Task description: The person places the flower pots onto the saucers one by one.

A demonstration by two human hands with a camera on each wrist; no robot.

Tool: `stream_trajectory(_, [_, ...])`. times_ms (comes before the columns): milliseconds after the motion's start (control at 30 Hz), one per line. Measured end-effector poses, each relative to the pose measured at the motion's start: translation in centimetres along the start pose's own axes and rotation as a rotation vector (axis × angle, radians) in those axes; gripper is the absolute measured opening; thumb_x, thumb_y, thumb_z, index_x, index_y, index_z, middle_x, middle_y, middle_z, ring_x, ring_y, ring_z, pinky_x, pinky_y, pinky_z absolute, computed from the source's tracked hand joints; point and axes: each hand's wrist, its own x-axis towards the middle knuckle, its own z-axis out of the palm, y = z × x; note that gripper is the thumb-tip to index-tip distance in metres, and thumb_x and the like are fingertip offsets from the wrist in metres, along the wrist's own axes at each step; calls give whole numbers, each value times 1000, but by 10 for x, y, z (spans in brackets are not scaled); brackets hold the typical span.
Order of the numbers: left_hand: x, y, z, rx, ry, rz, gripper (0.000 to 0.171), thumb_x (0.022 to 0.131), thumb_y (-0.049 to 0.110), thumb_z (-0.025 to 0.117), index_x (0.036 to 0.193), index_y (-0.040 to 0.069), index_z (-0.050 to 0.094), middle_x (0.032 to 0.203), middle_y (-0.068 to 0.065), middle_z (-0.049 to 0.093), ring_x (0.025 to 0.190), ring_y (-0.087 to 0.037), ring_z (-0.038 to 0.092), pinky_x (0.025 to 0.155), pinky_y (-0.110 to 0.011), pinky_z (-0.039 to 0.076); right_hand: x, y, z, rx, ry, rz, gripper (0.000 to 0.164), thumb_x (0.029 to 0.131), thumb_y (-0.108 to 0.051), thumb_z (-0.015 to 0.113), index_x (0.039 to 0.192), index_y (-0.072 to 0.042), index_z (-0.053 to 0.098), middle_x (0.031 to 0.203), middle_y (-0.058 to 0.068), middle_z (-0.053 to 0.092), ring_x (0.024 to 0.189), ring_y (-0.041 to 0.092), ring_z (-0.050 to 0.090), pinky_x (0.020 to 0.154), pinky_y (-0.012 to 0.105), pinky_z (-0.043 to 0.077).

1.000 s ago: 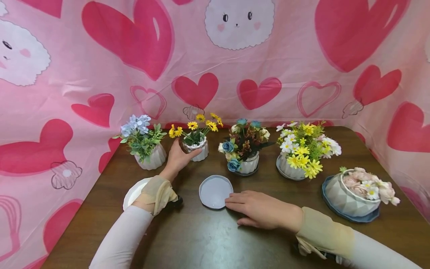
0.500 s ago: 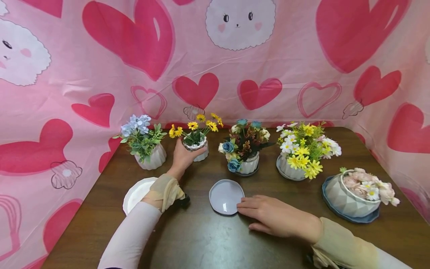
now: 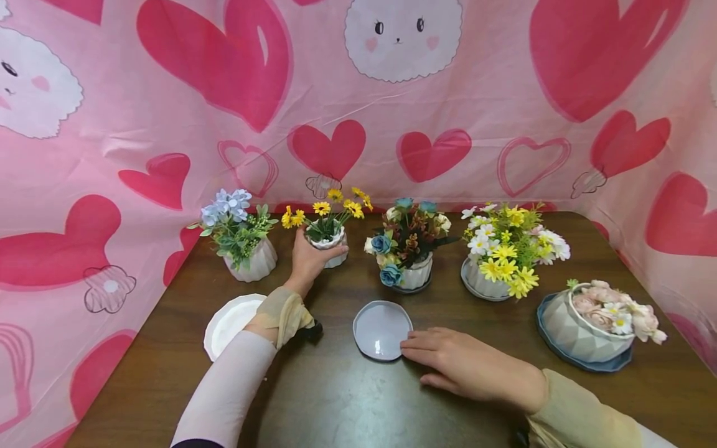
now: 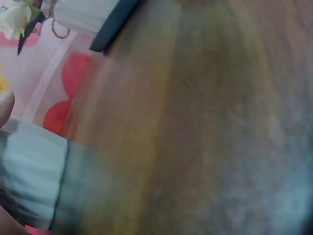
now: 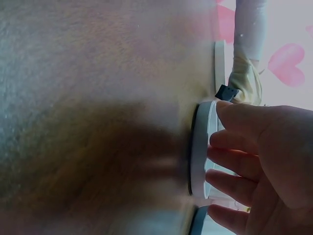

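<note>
On the left of the head view, my left hand [image 3: 309,258] grips a white fluted flower pot [image 3: 336,256] with yellow daisies [image 3: 322,209], thumb across its near side and fingers on the left. The left wrist view catches the pot's wall [image 4: 34,169] and part of a thumb [image 4: 5,108] at its rim. My right hand [image 3: 467,367] lies low over the table, its straight fingers touching the right rim of a small grey saucer [image 3: 381,331]. Seen from the right wrist, the fingertips meet the saucer's edge [image 5: 199,152].
A white scalloped plate [image 3: 226,323] lies by my left forearm. Beyond it stands a pot of blue flowers [image 3: 252,261]. Rightward are pots with blue roses [image 3: 416,274] and daisies [image 3: 483,280], both on saucers, and a wide pink-rose pot [image 3: 582,326] on a blue saucer [image 3: 585,361].
The right hand and the grey saucer have moved together to the right and slightly nearer. The left hand has closed in on the yellow daisy pot and now holds it.
</note>
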Motion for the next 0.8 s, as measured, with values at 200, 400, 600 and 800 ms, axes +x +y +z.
stream_trajectory(200, [2, -3, -1, 10, 18, -26, 111, 65, 36, 93, 151, 10, 28, 150, -12, 42, 138, -28, 42, 118, -45, 32, 0, -1, 2, 12, -3, 14, 46, 97, -32, 62, 139, -12, 56, 139, 1, 60, 131, 22, 56, 104, 45, 49])
stream_trajectory(400, [1, -3, 4, -49, 17, 28, 97, 67, 26, 92, 145, 8, 37, 144, -12, 49, 133, -28, 47, 115, -45, 36, -3, -1, 1, 20, -6, 24, 46, 98, -30, 62, 140, -13, 56, 141, 0, 59, 133, 23, 54, 103, 46, 48])
stream_trajectory(600, [1, -2, 11, -70, 35, 33, 93, 67, 20, 91, 143, 7, 38, 141, -12, 51, 130, -27, 49, 114, -43, 37, -5, 1, 2, 32, 18, 13, 46, 97, -29, 63, 140, -15, 55, 141, 0, 59, 132, 24, 55, 102, 46, 49])
stream_trajectory(800, [2, -2, 13, -98, 69, 27, 94, 66, 16, 91, 143, 6, 37, 140, -13, 51, 130, -27, 49, 114, -42, 37, -4, 3, 4, 19, 37, -7, 47, 96, -28, 65, 140, -15, 55, 141, -2, 59, 132, 24, 55, 101, 46, 50])
